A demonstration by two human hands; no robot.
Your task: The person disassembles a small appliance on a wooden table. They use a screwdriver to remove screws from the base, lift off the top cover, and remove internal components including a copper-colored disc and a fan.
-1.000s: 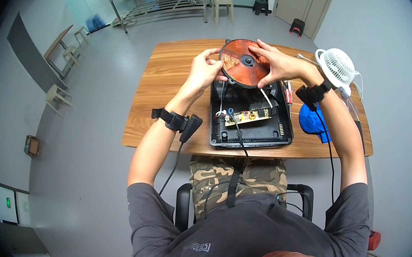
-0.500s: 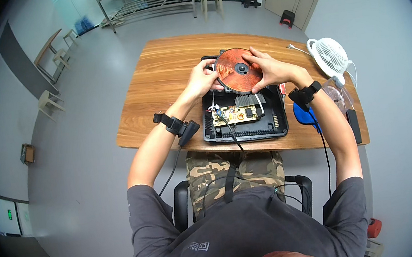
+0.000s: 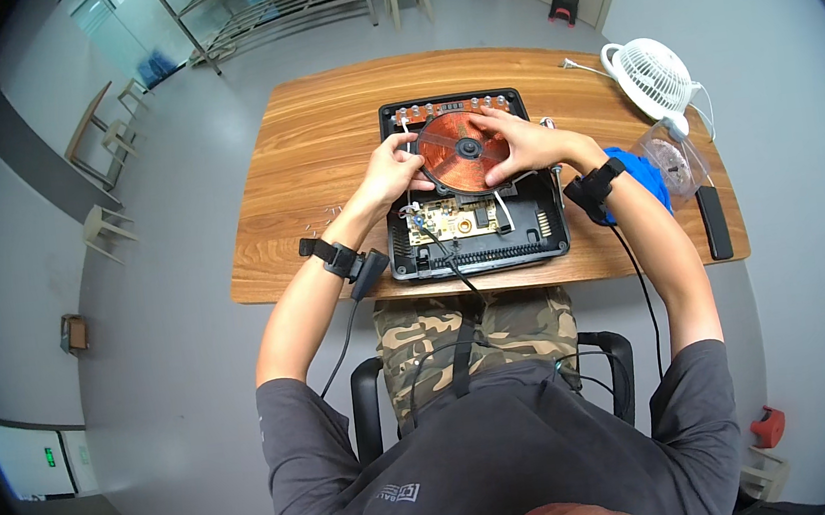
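Both hands are now lowering the copper coil disc [image 3: 463, 151] flatter over the open black cooker housing [image 3: 478, 240] than before. The left hand [image 3: 395, 167] and right hand [image 3: 526, 142] fingers are gripping its opposite edges, closed on it.

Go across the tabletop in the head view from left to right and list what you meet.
Bare wooden table → left hand → copper coil disc in the open black appliance base → right hand → blue object → clear plastic bag → black remote-like bar.
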